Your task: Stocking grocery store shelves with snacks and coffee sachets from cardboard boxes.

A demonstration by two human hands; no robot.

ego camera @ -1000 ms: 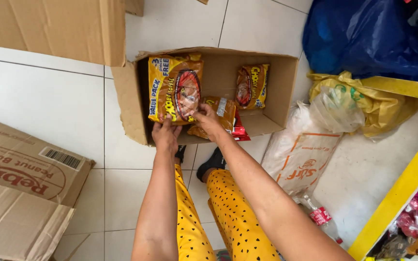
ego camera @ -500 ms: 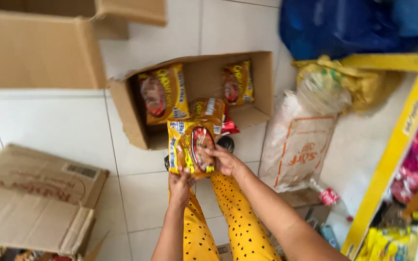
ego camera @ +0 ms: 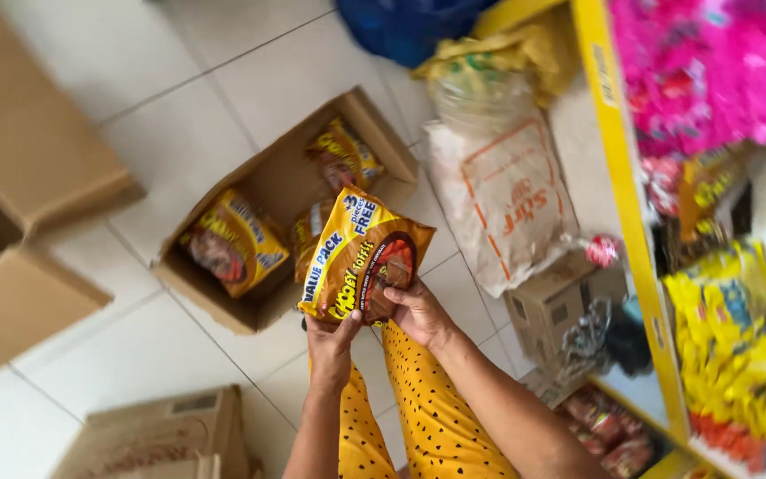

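Holding a yellow packet, hands above open box, shelf beside.

head view looks down, close, tilted.

The glossy orange-yellow snack bag shows blue lettering and a red-brown picture. Behind it, the open brown cardboard box holds matching orange packs. Below the bag, yellow trousers carry black dots. Right of it, a yellow shelf frame borders pink packets.
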